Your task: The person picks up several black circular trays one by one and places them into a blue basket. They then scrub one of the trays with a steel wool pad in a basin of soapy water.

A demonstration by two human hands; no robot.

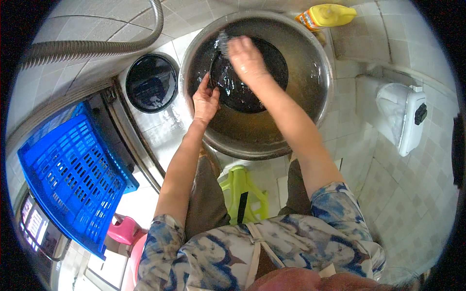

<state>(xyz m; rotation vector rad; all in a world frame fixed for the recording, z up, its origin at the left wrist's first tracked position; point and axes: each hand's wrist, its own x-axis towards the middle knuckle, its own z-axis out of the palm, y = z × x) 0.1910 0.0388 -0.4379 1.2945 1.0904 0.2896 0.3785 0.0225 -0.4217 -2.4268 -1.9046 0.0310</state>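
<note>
A wide metal basin of brownish water stands on the floor before me. In it is a round black pan, wet and shiny, its left rim raised. My left hand grips that rim, thumb on the inside and fingers at the edge. Over the pan's upper part is my right hand, slightly blurred. At its fingertips shows a grey, blurry scouring pad, partly covered by the hand. Another round black pan, holding some liquid, lies on the tiles left of the basin.
A yellow bottle stands behind the basin. A ribbed hose runs along the upper left wall. At left is a blue plastic basket, with a pink plastic container below. A green stool is beneath me. A white wall-mounted holder hangs right.
</note>
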